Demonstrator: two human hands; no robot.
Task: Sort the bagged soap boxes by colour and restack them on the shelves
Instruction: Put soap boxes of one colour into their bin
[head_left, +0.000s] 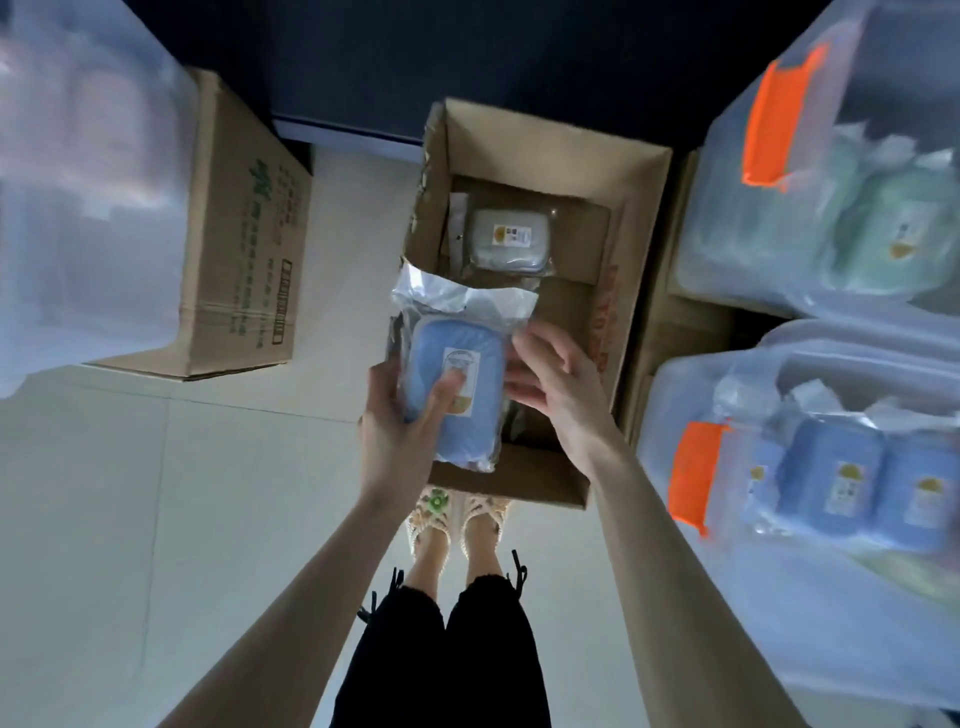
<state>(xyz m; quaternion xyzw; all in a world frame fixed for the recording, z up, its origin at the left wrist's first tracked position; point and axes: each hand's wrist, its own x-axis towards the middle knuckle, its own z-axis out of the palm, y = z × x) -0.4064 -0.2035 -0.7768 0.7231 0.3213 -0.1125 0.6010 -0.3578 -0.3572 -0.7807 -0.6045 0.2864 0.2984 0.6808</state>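
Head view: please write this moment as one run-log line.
left hand: grips blue bagged soap box | right hand: at its right edge, grip unclear | carton: open, grey bagged soap box inside

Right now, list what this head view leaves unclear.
All in the head view:
- The right hand: fingertips hidden behind the bagged blue soap box, so grip or mere touch is unclear.
- Labels on it and on the grey soap box: print too small.
- The bin at the left: contents blurred, cut by the frame edge.
- The carton floor at the near end: covered by the blue soap box.
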